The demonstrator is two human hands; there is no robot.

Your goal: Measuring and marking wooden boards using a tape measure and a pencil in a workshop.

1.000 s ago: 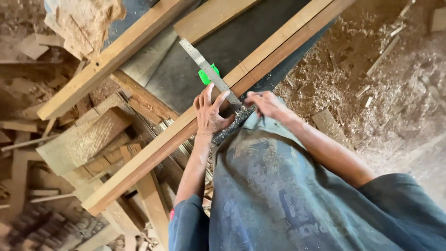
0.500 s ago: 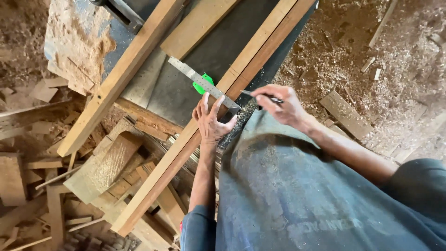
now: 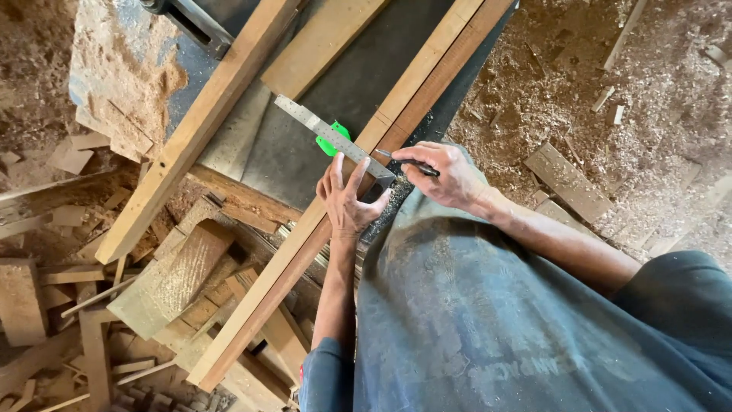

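Observation:
My left hand presses flat on a metal try square with a green part, holding it across a long wooden strip that runs diagonally over a dark machine table. My right hand grips a dark pencil, its tip against the blade of the square where it crosses the strip. My grey-blue shirt fills the lower right of the view.
A second long plank lies parallel at the left, a shorter board between them. Wood offcuts are piled at lower left. Sawdust and scraps cover the floor at right. A sawdust-covered slab sits upper left.
The view has shifted a little, so the strip and hands sit lower and further left. My right hand has drawn in closer to the square, pencil tip at the blade.

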